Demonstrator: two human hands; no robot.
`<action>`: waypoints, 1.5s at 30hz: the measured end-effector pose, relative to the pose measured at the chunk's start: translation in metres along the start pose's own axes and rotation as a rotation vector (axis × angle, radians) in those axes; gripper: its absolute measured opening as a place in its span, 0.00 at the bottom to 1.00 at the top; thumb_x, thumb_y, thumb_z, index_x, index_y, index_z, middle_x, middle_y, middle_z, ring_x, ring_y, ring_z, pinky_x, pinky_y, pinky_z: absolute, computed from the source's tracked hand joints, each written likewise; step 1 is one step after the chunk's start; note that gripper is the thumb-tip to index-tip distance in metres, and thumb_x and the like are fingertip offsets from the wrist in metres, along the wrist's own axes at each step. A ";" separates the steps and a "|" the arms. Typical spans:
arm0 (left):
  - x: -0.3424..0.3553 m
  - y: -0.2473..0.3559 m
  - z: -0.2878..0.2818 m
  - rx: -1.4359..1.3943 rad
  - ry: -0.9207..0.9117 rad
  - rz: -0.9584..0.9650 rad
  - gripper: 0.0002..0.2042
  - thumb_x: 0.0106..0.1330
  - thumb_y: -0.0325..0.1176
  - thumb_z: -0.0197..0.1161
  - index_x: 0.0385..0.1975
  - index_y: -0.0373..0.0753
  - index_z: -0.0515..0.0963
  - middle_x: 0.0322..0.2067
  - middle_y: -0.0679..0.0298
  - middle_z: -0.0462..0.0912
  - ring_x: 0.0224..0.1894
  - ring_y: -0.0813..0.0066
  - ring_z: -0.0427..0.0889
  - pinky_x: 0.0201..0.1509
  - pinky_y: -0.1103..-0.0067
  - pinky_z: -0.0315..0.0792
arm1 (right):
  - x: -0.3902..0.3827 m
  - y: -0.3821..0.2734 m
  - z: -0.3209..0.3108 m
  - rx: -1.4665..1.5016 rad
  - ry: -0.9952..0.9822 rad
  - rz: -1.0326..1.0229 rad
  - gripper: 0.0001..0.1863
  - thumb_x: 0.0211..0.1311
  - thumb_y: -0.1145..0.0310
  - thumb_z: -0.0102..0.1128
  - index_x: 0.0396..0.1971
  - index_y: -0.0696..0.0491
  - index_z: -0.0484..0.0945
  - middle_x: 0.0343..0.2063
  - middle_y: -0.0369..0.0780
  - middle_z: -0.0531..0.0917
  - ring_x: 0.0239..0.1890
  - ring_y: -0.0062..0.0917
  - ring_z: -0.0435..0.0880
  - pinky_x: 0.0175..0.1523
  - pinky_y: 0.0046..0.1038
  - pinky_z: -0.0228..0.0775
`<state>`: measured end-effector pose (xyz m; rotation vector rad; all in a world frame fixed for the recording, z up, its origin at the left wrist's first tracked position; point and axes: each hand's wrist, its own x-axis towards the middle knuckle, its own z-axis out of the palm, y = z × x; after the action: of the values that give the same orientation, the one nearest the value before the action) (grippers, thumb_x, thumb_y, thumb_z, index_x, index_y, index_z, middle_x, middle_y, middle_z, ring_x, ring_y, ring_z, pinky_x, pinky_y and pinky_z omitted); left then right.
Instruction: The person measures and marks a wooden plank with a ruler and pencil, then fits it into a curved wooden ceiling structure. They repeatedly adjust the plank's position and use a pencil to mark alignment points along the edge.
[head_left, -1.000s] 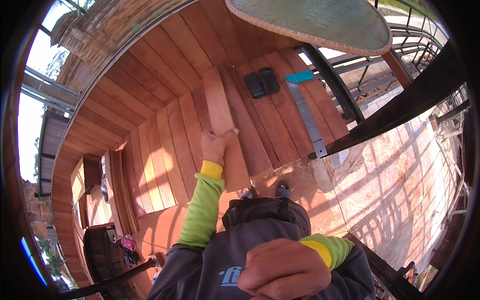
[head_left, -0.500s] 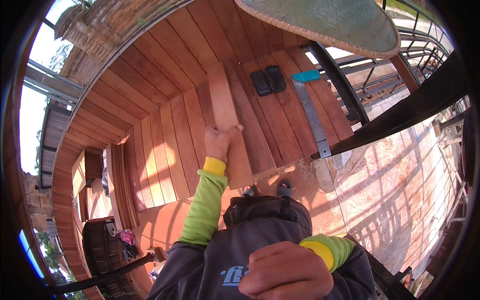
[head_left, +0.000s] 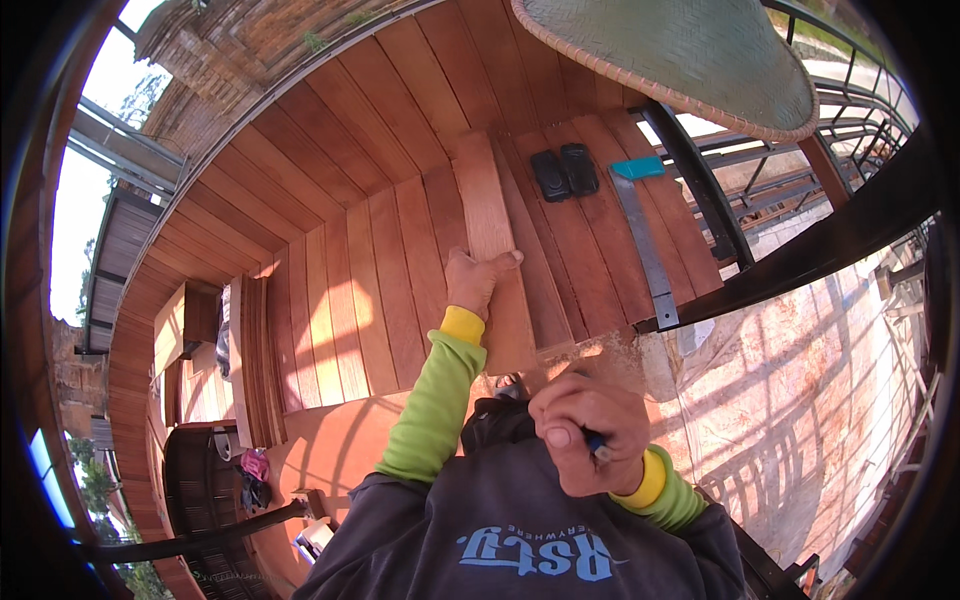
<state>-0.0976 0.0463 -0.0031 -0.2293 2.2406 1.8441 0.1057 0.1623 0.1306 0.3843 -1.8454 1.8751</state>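
Note:
My left hand is closed around a loose reddish wooden plank, thumb over its right edge. The plank lies over the bench's wooden slats, its near end toward my body. In front of my chest, my right hand is curled around a slim pen; only a dark blue part and a pale end show. Right of the plank lie two small black cases. Beyond them is a try square with a steel blade and a teal handle. Another board sits beside the plank.
A woven hat brim covers the upper right. Black metal framing borders the bench on the right. At the left stand a stack of boards, a wooden box and a pink-and-black bundle.
My right hand has risen and moved away from my body, and the pen in it now shows. My left hand keeps its hold on the plank. The whole view has shifted slightly.

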 end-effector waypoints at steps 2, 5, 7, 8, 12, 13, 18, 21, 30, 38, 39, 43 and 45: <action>0.007 -0.004 0.004 0.077 0.030 0.024 0.32 0.43 0.32 0.77 0.44 0.23 0.65 0.37 0.52 0.78 0.37 0.69 0.80 0.40 0.76 0.75 | -0.018 0.041 -0.003 -0.154 0.107 0.204 0.03 0.61 0.76 0.57 0.31 0.59 0.75 0.18 0.38 0.75 0.19 0.16 0.75 0.22 0.20 0.64; 0.008 -0.001 0.010 0.078 0.053 0.033 0.32 0.42 0.32 0.77 0.43 0.24 0.65 0.38 0.53 0.77 0.38 0.69 0.79 0.41 0.77 0.75 | -0.042 0.085 -0.007 -0.205 0.221 0.397 0.08 0.64 0.70 0.57 0.37 0.60 0.74 0.16 0.36 0.75 0.20 0.13 0.74 0.24 0.19 0.65; 0.007 0.002 0.012 0.084 0.043 0.014 0.33 0.42 0.33 0.78 0.43 0.24 0.65 0.39 0.52 0.77 0.39 0.70 0.78 0.42 0.77 0.75 | -0.066 0.117 -0.012 -0.298 0.242 0.384 0.13 0.64 0.68 0.57 0.43 0.60 0.73 0.15 0.36 0.74 0.19 0.14 0.73 0.24 0.20 0.65; 0.007 0.003 0.012 0.089 0.039 0.004 0.33 0.42 0.33 0.78 0.44 0.23 0.65 0.40 0.52 0.76 0.39 0.70 0.78 0.42 0.77 0.74 | -0.070 0.127 -0.014 -0.290 0.216 0.401 0.14 0.64 0.68 0.57 0.45 0.60 0.73 0.15 0.36 0.74 0.18 0.15 0.73 0.24 0.21 0.65; 0.017 -0.007 0.016 0.117 0.059 0.045 0.34 0.44 0.36 0.79 0.43 0.24 0.65 0.39 0.52 0.76 0.40 0.70 0.77 0.42 0.77 0.74 | -0.076 0.126 -0.011 -0.288 0.125 0.462 0.20 0.63 0.68 0.59 0.53 0.60 0.71 0.14 0.37 0.73 0.17 0.18 0.71 0.25 0.23 0.63; 0.020 -0.008 0.017 0.129 0.060 0.047 0.34 0.44 0.36 0.79 0.43 0.24 0.65 0.39 0.52 0.76 0.39 0.70 0.77 0.42 0.77 0.74 | -0.071 0.123 -0.011 -0.293 0.106 0.467 0.22 0.62 0.68 0.59 0.55 0.59 0.70 0.14 0.37 0.72 0.17 0.18 0.70 0.25 0.23 0.63; 0.020 -0.001 0.026 0.143 0.066 0.046 0.32 0.45 0.35 0.78 0.44 0.25 0.65 0.39 0.52 0.76 0.38 0.68 0.79 0.40 0.75 0.76 | -0.064 0.120 -0.006 -0.273 0.063 0.433 0.27 0.60 0.69 0.60 0.59 0.59 0.66 0.30 0.48 0.81 0.25 0.28 0.81 0.34 0.27 0.72; 0.027 -0.010 0.025 0.067 0.038 0.039 0.32 0.46 0.34 0.78 0.45 0.25 0.64 0.39 0.52 0.77 0.38 0.67 0.79 0.39 0.74 0.77 | -0.064 0.121 -0.005 -0.305 0.050 0.454 0.28 0.60 0.68 0.60 0.60 0.59 0.65 0.42 0.53 0.80 0.32 0.36 0.84 0.40 0.31 0.75; 0.024 -0.005 0.025 0.019 0.017 0.046 0.30 0.46 0.31 0.77 0.44 0.25 0.66 0.36 0.55 0.78 0.36 0.69 0.79 0.38 0.74 0.77 | -0.056 0.131 -0.002 -0.407 0.054 0.460 0.27 0.60 0.69 0.60 0.58 0.58 0.65 0.36 0.56 0.79 0.35 0.49 0.81 0.37 0.40 0.72; 0.026 0.000 0.026 0.019 0.020 0.041 0.27 0.46 0.31 0.77 0.41 0.26 0.69 0.35 0.56 0.79 0.35 0.70 0.79 0.38 0.75 0.77 | -0.055 0.138 0.001 -0.417 0.097 0.384 0.26 0.60 0.69 0.60 0.57 0.59 0.66 0.30 0.53 0.78 0.31 0.46 0.80 0.36 0.38 0.71; 0.028 -0.001 0.025 0.030 0.018 0.043 0.27 0.46 0.31 0.78 0.41 0.27 0.69 0.35 0.56 0.79 0.35 0.70 0.79 0.38 0.75 0.77 | -0.056 0.141 0.002 -0.416 0.120 0.356 0.25 0.60 0.69 0.60 0.57 0.58 0.67 0.27 0.50 0.77 0.27 0.41 0.79 0.33 0.34 0.71; 0.031 -0.003 0.026 0.041 0.015 0.027 0.28 0.45 0.32 0.78 0.42 0.27 0.68 0.35 0.57 0.78 0.35 0.70 0.79 0.38 0.75 0.77 | -0.055 0.143 0.002 -0.378 0.163 0.323 0.24 0.60 0.70 0.60 0.56 0.58 0.68 0.24 0.48 0.76 0.25 0.37 0.79 0.32 0.31 0.70; 0.030 0.000 0.027 0.044 0.007 0.006 0.31 0.45 0.33 0.78 0.44 0.26 0.66 0.37 0.54 0.77 0.38 0.68 0.79 0.40 0.75 0.76 | -0.054 0.144 0.000 -0.388 0.159 0.328 0.24 0.60 0.69 0.60 0.56 0.58 0.68 0.25 0.48 0.76 0.25 0.38 0.79 0.32 0.31 0.70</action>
<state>-0.1244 0.0739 -0.0159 -0.2219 2.2855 1.7974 0.0773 0.1582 -0.0205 -0.2054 -2.1963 1.6257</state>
